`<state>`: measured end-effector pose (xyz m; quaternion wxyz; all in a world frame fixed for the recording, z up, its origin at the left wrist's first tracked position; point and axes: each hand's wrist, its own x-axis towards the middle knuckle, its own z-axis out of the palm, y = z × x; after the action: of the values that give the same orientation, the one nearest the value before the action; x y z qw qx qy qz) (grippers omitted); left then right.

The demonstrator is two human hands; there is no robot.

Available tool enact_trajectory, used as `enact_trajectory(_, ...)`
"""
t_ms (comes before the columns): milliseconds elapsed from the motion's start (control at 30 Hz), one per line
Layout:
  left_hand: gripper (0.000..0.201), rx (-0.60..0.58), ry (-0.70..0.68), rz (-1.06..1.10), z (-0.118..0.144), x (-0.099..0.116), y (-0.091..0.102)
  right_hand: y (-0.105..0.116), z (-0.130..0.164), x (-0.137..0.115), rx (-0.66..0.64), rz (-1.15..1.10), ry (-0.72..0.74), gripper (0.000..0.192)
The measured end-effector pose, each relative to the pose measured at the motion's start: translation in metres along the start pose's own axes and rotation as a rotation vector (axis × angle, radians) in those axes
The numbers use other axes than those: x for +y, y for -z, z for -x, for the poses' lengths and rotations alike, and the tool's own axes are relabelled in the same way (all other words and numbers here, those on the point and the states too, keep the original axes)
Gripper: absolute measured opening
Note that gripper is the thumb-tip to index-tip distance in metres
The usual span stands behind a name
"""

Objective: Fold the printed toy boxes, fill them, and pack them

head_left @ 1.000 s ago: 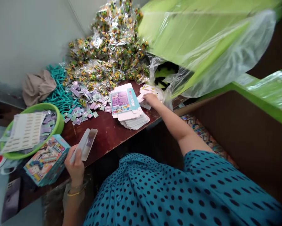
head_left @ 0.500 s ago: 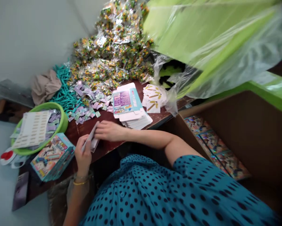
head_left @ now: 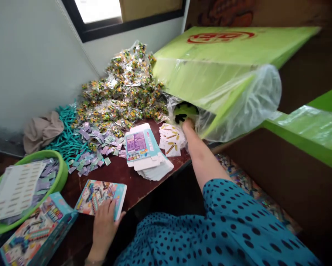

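My left hand (head_left: 105, 220) lies with outstretched fingers on a flat printed box (head_left: 101, 195) near the table's front edge. My right hand (head_left: 188, 125) reaches to the opening of a plastic-wrapped green container, touching or close to the black pieces (head_left: 180, 117) there; its fingertips are hidden. Below that hand, picture cards (head_left: 171, 138) with pickaxe drawings lie spread out. Beside them sits a stack of flat unfolded boxes (head_left: 139, 147). A pile of printed boxes (head_left: 35, 232) stands left of my left hand.
Bagged colourful parts (head_left: 124, 92) are heaped against the wall. Teal sticks (head_left: 70, 133) and small purple-green packets (head_left: 99, 144) lie in front. A green basin (head_left: 63, 173) holds packets and a sticker sheet. Plastic film (head_left: 238, 107) hangs over the table's right end, near a carton (head_left: 293, 159).
My right hand has left the folded card at my left hand and moved right to the black pieces. A printed box now lies flat under my left hand. The view has tilted up.
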<state>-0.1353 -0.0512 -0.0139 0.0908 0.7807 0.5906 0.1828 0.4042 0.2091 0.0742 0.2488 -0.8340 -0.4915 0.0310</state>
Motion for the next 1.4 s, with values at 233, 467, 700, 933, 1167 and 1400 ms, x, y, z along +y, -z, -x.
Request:
enact_trajectory(233, 0.057, -0.126, 0.354, 0.643, -0.057, 0.021, 0.003, -0.055, 0.014, -0.057, 0.006, -0.161, 0.133, 0.045)
enact_trajectory(467, 0.038, 0.259, 0.599, 1.787, -0.182, 0.066, -0.017, -0.107, 0.06, -0.161, -0.18, -0.345, 0.859, 0.038)
enact_trajectory(700, 0.017, 0.085, 0.901, 1.824, -0.163, 0.006, -0.007, -0.09, -0.087, -0.155, -0.133, -0.175, 0.582, 0.017)
enact_trajectory(933, 0.034, 0.062, 0.896, 1.976, -0.161, 0.004, -0.005, -0.119, 0.03, -0.24, -0.025, -0.536, 0.859, 0.034)
enact_trajectory(1167, 0.027, 0.316, 1.005, 2.13, -0.146, -0.015, 0.018, -0.141, 0.22, -0.275, -0.946, -0.62, 1.776, 0.037)
enact_trajectory(1400, 0.034, 0.262, 1.031, 2.224, -0.103, -0.039, 0.021, -0.224, 0.154, -0.44, -0.643, -0.115, 1.447, 0.034)
